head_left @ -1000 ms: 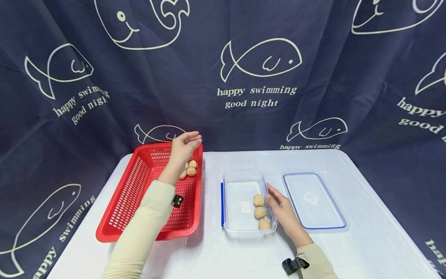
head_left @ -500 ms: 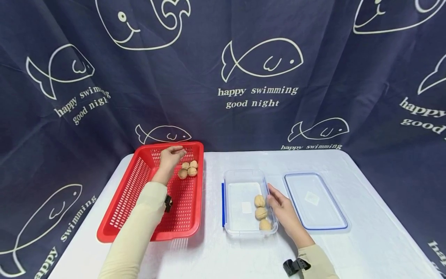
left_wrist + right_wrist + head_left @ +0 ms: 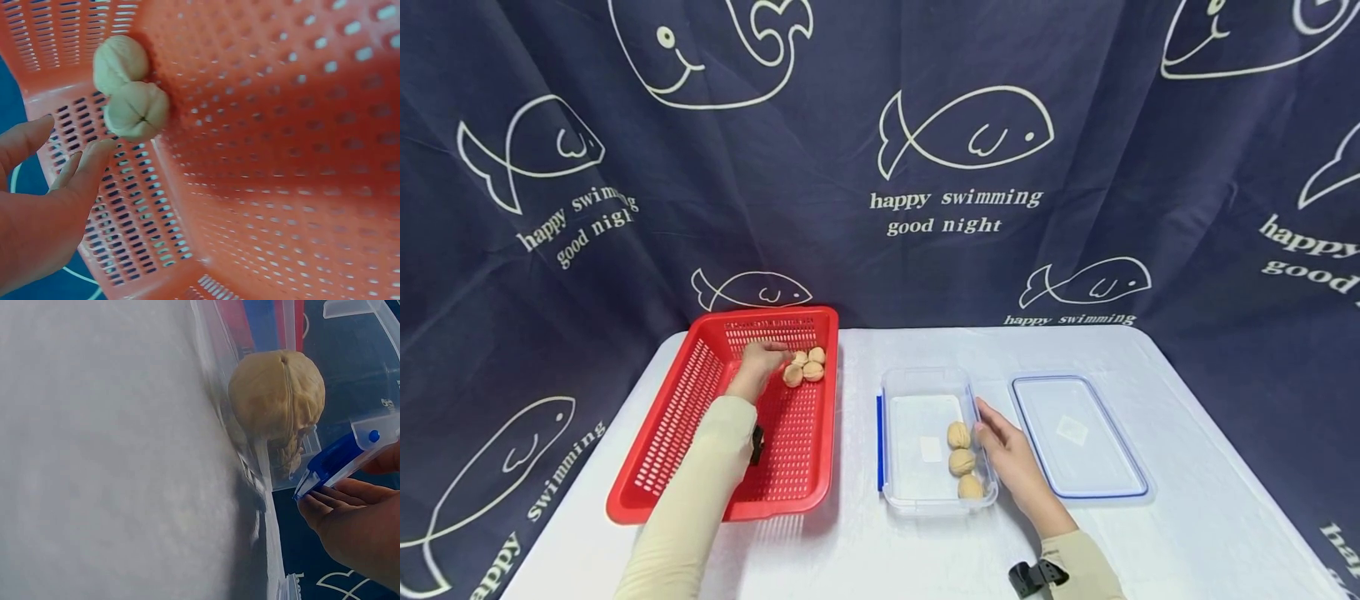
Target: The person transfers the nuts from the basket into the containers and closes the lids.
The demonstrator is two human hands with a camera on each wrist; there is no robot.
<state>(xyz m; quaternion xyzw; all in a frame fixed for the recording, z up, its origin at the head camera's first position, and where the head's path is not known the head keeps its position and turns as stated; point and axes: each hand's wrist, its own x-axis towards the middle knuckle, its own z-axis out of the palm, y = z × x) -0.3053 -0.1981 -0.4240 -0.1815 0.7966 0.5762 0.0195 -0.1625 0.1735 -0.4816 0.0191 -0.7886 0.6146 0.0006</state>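
My left hand (image 3: 762, 360) is inside the red plastic basket (image 3: 831, 417), its fingers beside several walnuts (image 3: 805, 367) in the back right corner. In the left wrist view the thumb and fingers (image 3: 84, 172) are spread apart with nothing between them, fingertips right by a walnut (image 3: 137, 111). My right hand (image 3: 1015, 462) holds the right side of a clear food container (image 3: 925, 503). Its fingers lie at the blue latch (image 3: 337, 459) in the right wrist view. Three walnuts (image 3: 961, 461) sit in a row along the container's right wall.
A clear lid (image 3: 1072, 430) with a blue seal lies flat on the white tablecloth (image 3: 857, 550), right of the container. Another blue latch (image 3: 880, 442) hangs on the container's left side. A dark blue fish-print curtain (image 3: 955, 275) stands behind the table.
My left hand has moved left and lowered from above the basket's back right rim down beside the walnuts. My right hand has stayed at the container.
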